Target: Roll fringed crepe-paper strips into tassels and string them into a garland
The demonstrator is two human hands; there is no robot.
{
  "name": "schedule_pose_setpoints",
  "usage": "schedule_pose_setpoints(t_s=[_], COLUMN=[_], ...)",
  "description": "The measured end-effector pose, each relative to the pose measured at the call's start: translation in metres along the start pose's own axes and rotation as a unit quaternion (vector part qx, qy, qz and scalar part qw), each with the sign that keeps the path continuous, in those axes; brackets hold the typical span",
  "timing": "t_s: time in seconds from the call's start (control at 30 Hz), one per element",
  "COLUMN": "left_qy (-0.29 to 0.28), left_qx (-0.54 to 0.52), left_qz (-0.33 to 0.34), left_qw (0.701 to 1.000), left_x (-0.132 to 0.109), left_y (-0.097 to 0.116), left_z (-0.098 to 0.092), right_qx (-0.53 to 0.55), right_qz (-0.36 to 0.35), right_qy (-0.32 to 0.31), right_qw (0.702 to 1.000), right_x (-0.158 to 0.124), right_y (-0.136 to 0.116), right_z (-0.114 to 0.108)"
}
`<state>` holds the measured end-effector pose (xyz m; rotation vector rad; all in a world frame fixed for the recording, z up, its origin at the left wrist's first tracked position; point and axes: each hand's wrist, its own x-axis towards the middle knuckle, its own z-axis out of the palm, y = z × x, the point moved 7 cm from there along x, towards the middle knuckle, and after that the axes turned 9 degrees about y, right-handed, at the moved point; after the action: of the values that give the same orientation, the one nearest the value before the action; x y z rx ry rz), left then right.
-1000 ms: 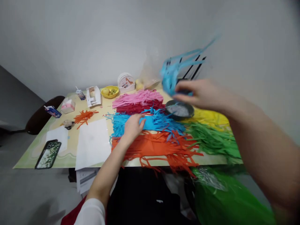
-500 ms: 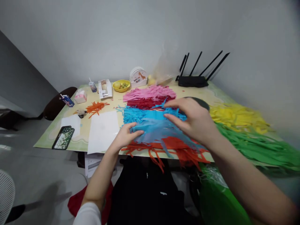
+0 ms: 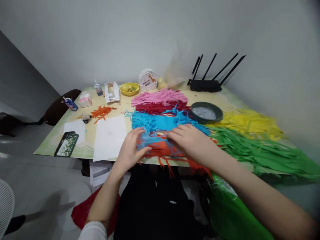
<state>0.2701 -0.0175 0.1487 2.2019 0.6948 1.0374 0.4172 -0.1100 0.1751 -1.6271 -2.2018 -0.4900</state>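
Note:
My left hand is curled at the left end of a blurred, see-through blue paper fringe, its thumb a little apart from the fingers. At the fringe's right side, my right hand has its fingers bent down and closed, with their tips partly hidden. The held strips are smeared by motion above an orange paper fringe, whose strips hang over the table's front edge. Just beyond my hands lies another blue fringe with a plain middle band. Dark red and pink fringes lie behind it.
A dark bowl stands right of the blue fringe. Green and yellow fringes spread to the right. White paper, a phone and loose orange strips lie left. A router stands at the back.
My right hand has moved down and left, closing from a spread pose and uncovering the bowl. The blurred blue fringe has come nearer to me, showing more of the blue fringe behind.

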Motion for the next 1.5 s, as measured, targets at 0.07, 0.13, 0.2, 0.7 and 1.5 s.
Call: schedule_pose_setpoints(t_s=[0.07, 0.13, 0.2, 0.7, 1.5], left_qy=[0.052, 0.013, -0.108, -0.248, -0.115], left_qx=[-0.027, -0.066, -0.099, -0.002, -0.126], left_qz=[0.067, 0.099, 0.087, 0.086, -0.088], left_qw=[0.996, 0.993, 0.985, 0.965, 0.981], left_x=[-0.001, 0.000, 0.004, 0.012, 0.022], left_y=[0.029, 0.050, 0.056, 0.043, -0.008], left_z=[-0.013, -0.007, 0.019, 0.048, 0.023], right_qx=[-0.067, -0.092, -0.090, 0.218, 0.265], right_qz=[-0.035, -0.062, -0.088, 0.126, 0.255], right_qy=[-0.014, -0.015, -0.006, -0.041, 0.026], right_qw=[0.997, 0.994, 0.992, 0.967, 0.930], right_x=[-0.002, -0.005, -0.009, -0.022, -0.012], right_y=[-0.013, -0.024, -0.031, 0.012, 0.029], right_z=[-0.005, -0.013, -0.022, -0.028, -0.017])
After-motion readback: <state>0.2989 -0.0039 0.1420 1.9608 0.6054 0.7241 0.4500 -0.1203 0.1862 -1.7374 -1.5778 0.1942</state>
